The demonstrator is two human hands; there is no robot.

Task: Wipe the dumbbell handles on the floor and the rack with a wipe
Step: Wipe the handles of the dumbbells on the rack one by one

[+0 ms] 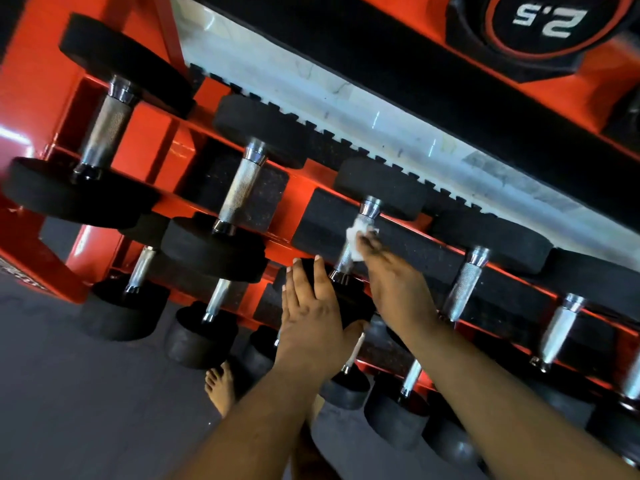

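Pinching a white wipe (360, 237) against the shiny handle (349, 249) of a dumbbell on the orange rack (304, 199), the right hand (398, 289) rubs it — the left hand (311, 313), fingers straight, rests flat on that dumbbell's black end (349, 299).

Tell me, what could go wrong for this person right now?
The left hand presses flat on the dumbbell's near weight; if it rolls on the orange rack, fingers could get pinched. A bare foot stands under the lower dumbbells. The small wipe might slip from the right hand.
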